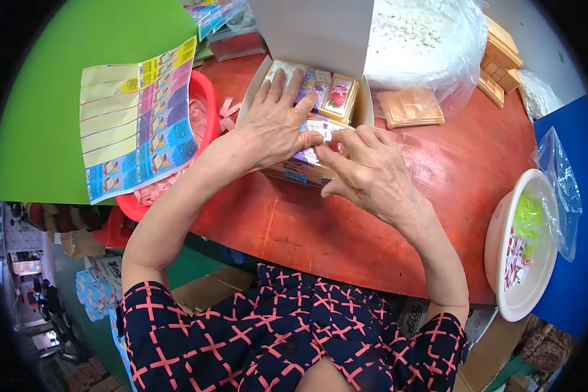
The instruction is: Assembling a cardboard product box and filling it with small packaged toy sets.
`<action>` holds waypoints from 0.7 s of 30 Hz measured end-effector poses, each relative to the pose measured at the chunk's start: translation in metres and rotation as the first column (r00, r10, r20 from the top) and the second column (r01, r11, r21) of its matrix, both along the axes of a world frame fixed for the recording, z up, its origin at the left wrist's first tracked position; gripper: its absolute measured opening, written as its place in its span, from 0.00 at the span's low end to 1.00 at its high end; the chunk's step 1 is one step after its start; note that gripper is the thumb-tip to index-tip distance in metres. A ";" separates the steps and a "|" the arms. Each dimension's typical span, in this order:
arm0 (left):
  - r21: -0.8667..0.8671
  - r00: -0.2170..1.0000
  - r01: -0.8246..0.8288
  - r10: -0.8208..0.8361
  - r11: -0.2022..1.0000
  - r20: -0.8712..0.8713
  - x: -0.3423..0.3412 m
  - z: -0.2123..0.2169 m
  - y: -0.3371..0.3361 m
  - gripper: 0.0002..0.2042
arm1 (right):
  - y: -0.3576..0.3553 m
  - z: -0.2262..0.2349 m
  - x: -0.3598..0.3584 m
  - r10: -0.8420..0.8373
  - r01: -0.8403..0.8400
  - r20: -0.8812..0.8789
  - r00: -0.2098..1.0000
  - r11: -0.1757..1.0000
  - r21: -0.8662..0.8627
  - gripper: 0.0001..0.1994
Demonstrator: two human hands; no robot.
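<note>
A white cardboard box (pixel 243 108) stands on the red table with its lid (pixel 312 42) raised at the back. Small packs fill it, among them a strawberry-printed pack (pixel 339 95) and a purple one (pixel 320 81). My left hand (pixel 277 124) lies spread across the packs, palm down. Over the box's near right corner is my right hand (pixel 369 170), its fingers bent and its thumb apart from them. Its fingertips touch or hover over a white and purple pack (pixel 317 130) beside my left thumb; contact is partly hidden.
A red basin (pixel 209 98) of pink pieces stands left, with a label sheet (pixel 163 124) across it. Behind the box lies a clear bag (pixel 418 59) of white pieces. Stacked tan cases (pixel 411 108) are to its right. A white basin (pixel 496 255) holds small packets at right.
</note>
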State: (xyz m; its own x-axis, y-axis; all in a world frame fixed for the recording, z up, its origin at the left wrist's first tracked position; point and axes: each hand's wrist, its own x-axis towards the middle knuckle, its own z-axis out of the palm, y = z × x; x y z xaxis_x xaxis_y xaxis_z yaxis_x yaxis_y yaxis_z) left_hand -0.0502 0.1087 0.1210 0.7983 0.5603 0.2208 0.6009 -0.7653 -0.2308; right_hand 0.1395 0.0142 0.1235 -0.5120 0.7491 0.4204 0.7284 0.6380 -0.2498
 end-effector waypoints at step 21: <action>-0.347 1.000 -0.019 0.018 0.938 -0.005 0.041 0.015 -0.057 0.34 | -0.001 -0.011 0.077 0.018 -0.176 -0.680 0.733 0.971 -0.164 0.09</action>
State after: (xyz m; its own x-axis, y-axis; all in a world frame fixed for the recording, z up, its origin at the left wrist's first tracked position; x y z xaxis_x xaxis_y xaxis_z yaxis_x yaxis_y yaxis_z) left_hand -0.0094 0.0520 0.1355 0.7876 0.6162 0.0085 0.6152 -0.7870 0.0454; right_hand 0.2162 0.0132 0.1122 -0.2306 0.8189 0.5255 0.2572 0.5722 -0.7788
